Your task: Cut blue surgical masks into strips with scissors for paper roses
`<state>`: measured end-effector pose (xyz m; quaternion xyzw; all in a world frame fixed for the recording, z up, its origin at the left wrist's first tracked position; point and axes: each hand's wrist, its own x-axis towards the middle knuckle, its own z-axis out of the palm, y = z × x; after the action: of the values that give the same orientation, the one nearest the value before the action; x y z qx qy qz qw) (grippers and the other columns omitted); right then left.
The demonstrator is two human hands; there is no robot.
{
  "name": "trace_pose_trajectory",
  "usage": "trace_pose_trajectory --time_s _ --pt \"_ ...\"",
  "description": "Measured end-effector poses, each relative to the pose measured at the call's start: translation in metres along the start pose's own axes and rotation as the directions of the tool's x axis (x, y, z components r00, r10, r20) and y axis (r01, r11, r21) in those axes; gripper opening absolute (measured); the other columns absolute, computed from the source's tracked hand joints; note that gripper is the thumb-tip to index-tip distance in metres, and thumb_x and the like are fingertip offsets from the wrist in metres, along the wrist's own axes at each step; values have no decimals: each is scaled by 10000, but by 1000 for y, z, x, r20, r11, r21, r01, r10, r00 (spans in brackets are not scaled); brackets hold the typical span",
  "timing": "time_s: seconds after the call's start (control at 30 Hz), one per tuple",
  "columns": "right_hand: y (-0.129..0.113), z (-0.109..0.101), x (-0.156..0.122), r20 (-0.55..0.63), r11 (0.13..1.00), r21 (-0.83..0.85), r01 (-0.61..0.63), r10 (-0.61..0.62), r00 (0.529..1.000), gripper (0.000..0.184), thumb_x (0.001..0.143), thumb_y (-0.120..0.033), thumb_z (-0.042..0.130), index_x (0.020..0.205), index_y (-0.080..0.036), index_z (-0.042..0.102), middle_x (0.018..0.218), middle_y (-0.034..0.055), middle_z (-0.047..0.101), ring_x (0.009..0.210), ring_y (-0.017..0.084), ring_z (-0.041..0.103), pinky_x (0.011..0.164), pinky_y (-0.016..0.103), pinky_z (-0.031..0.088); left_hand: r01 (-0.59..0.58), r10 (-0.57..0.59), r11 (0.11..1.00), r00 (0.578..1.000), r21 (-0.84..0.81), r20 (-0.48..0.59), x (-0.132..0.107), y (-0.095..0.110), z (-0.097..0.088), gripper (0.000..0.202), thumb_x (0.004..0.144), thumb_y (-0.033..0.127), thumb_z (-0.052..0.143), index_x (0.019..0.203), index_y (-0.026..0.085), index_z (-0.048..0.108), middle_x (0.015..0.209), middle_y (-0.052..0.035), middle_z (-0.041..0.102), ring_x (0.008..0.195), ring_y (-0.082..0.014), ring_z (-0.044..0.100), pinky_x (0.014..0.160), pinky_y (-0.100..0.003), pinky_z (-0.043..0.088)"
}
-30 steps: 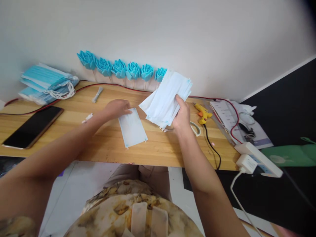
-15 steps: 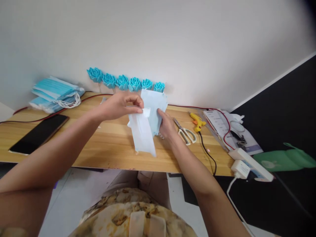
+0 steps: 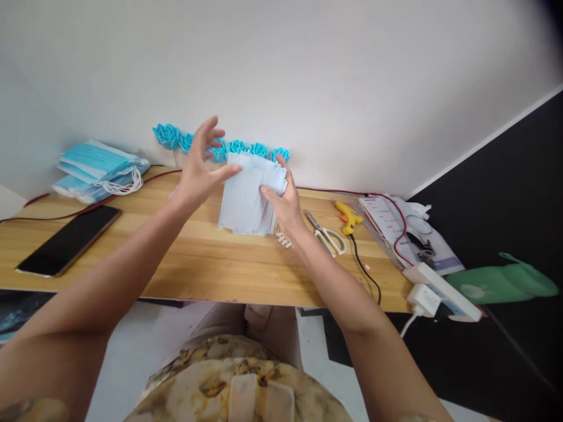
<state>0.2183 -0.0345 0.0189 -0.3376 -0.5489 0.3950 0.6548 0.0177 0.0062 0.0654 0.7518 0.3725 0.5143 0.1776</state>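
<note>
My right hand holds a stack of pale blue face masks upright above the wooden table, thumb on the front and fingers behind. My left hand is at the stack's left edge with fingers spread; its thumb touches the top left corner. Behind the stack a row of blue paper roses leans against the wall.
A pile of blue masks with white ear loops lies at the back left, a black phone at the left. Scissors, a yellow glue gun, papers, a white power strip and a red cable lie around.
The single mask picked off the table by my left hand has joined the stack in my right hand. My left hand has let go and spread its fingers at the stack's left edge.
</note>
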Motion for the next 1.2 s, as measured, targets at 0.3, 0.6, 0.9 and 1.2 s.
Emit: trace_pose_trajectory --time_s 0.3,0.6,0.9,1.2 --pt "38 -14 -15 40 993 -102 -59 64 997 957 725 -448 829 1542 -275 361 1539 70 523 1385 241 531 1185 409 412 532 -368 828 755 -179 543 -61 -47 26 845 608 551 871 1314 170 607 1324 -139 689 1226 -380 635 1016 -512 547" --pt "41 -16 -28 69 927 -294 -231 262 963 363 714 -467 805 927 -177 759 967 48 796 881 246 739 832 380 601 467 -373 883 757 -46 536 -72 -39 43 626 764 612 676 1151 121 706 1170 -121 758 1115 -350 684 1008 -479 533" --pt "34 -16 -18 -197 985 -71 -157 140 970 347 659 -376 868 906 -161 751 902 30 800 828 194 737 830 364 621 314 -434 758 897 572 82 -101 -41 -126 775 888 508 587 1528 110 406 1509 -183 527 1365 -304 506 1171 -431 355" --pt "3 -17 -6 -231 993 -9 -119 114 966 330 626 -325 882 867 -160 729 889 27 786 815 181 725 866 397 628 498 -770 173 606 850 -199 -182 -63 -209 915 875 670 492 1548 82 296 1388 -300 564 1253 -479 554 979 -537 475"
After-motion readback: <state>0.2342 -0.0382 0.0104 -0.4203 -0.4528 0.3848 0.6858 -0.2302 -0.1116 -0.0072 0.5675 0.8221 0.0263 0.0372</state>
